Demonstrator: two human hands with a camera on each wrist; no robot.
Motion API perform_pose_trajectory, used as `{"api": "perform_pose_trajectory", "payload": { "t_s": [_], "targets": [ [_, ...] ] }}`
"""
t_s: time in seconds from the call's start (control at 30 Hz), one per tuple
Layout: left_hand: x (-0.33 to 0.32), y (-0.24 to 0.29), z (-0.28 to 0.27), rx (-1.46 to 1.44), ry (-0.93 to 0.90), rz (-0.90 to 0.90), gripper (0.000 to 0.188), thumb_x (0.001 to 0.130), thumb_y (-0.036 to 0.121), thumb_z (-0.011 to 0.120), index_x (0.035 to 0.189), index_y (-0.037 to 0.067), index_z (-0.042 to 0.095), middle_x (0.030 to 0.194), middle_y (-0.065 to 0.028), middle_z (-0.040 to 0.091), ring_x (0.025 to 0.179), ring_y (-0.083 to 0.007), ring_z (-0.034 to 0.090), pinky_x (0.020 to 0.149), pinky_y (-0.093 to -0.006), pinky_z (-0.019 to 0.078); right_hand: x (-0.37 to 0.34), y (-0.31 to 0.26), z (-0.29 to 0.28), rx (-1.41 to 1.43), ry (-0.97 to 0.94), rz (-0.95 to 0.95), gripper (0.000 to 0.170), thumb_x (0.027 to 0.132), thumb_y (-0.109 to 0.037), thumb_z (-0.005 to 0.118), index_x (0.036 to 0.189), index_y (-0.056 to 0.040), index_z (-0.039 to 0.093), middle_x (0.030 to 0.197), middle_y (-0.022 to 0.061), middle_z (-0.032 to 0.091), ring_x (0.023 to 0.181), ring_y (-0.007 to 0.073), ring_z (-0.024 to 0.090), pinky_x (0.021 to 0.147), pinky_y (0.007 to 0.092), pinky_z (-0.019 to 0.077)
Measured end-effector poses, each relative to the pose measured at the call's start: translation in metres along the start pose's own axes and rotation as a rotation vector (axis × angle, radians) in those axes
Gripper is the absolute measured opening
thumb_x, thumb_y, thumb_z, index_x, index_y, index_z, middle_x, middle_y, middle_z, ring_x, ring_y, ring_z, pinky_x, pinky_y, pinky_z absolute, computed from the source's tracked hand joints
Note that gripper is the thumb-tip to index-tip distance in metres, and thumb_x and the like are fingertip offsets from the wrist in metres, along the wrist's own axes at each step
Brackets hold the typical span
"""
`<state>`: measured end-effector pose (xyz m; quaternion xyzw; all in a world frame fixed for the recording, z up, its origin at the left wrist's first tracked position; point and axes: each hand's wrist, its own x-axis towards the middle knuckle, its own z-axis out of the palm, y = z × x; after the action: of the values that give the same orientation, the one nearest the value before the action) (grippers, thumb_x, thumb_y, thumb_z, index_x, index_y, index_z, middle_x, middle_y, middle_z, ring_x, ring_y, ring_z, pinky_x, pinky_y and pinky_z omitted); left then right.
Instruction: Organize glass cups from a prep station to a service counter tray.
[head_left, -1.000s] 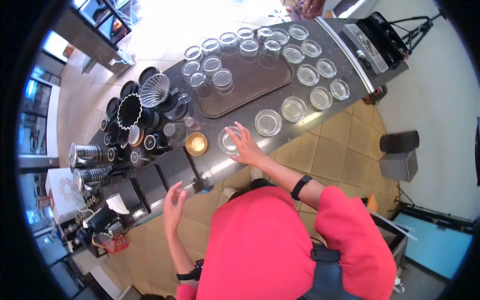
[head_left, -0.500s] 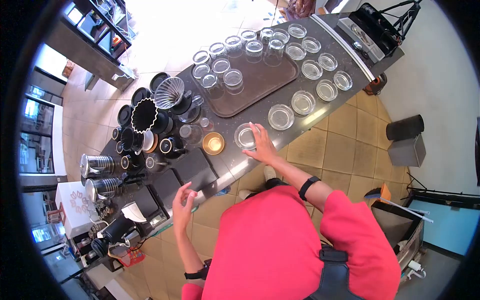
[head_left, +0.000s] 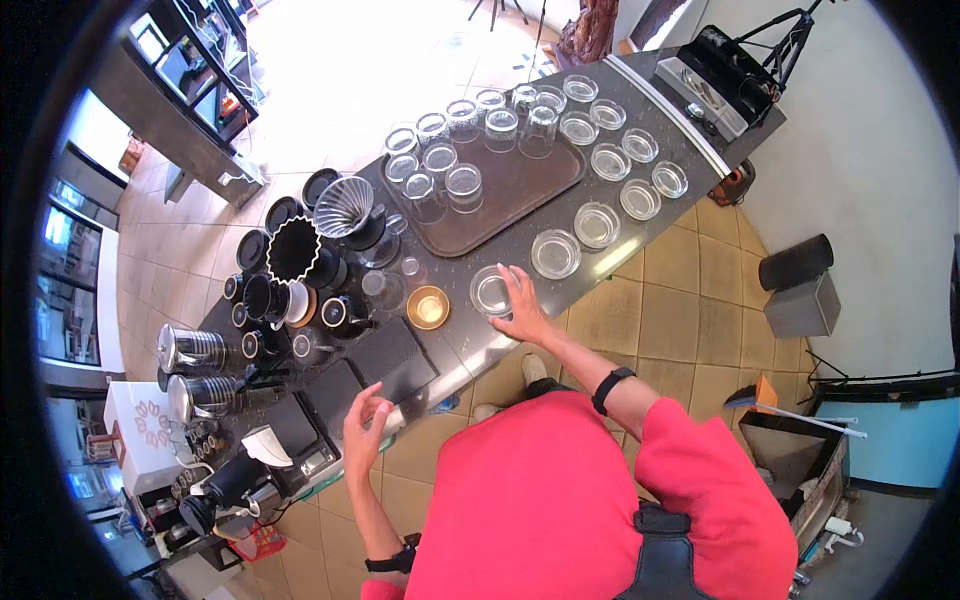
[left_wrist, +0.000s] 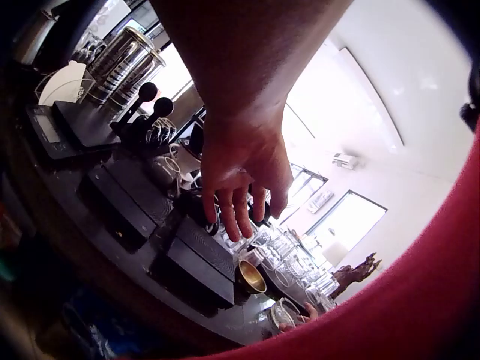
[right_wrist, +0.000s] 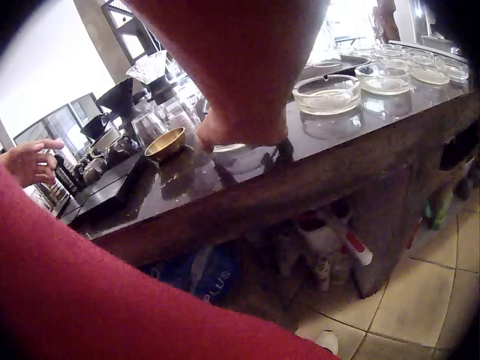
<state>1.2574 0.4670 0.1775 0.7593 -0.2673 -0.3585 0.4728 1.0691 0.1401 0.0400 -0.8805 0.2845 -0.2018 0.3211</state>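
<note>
My right hand [head_left: 525, 312] holds a round clear glass ashtray [head_left: 487, 292] by its rim at the counter's front, thumb on the near side and fingers on the far right side. In the right wrist view, the hand hides most of that ashtray. Just left of it sits a small gold bowl [head_left: 428, 307]. More glass ashtrays [head_left: 556, 254] stand in rows to the right. My left hand [head_left: 364, 428], fingers loosely bent and holding nothing, hovers by the front edge near flat black scales [head_left: 393, 362]. The left wrist view shows this hand [left_wrist: 246, 169] hanging above them.
A brown tray [head_left: 500, 208] carries several upturned drinking glasses [head_left: 463, 185] at the back. Black cups [head_left: 343, 314], a glass dripper [head_left: 343, 206] and metal French presses [head_left: 192, 348] crowd the left. A cutlery box [head_left: 700, 98] lies at the far right end.
My right hand has closed from spread fingers onto the ashtray's rim. The ashtray stays beside the gold bowl. The left hand has barely moved, while the head view has shifted a little.
</note>
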Motion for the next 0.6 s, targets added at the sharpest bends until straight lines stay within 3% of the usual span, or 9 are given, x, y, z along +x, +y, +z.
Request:
{"api": "perform_pose_trajectory", "payload": {
  "t_s": [0.27,0.6],
  "targets": [
    [0.0,-0.002,0.003,-0.066,-0.009,-0.022,0.039,0.098,0.015,0.061,0.135,0.002,0.057,0.098,-0.0041,0.066,0.097,-0.0138,0.064,0.091,-0.0296,0.0486,0.008,-0.018,-0.004,-0.086,-0.079,0.098,0.111,0.075,-0.034,0.083,0.158,-0.0149,0.013,0.152,0.0266,0.021,0.138,0.0479,0.029,0.115,0.0538,0.033],
    [-0.01,-0.016,0.0,-0.047,-0.019,-0.026,0.04,0.1,0.019,0.061,0.136,0.004,0.056,0.1,-0.0035,0.066,0.098,-0.0145,0.064,0.089,-0.0288,0.0484,0.009,-0.013,-0.001,-0.1,-0.048,0.038,0.109,0.073,-0.03,0.083,0.158,-0.016,0.016,0.149,0.0272,0.023,0.138,0.0485,0.029,0.115,0.0547,0.0319]
  ]
}}
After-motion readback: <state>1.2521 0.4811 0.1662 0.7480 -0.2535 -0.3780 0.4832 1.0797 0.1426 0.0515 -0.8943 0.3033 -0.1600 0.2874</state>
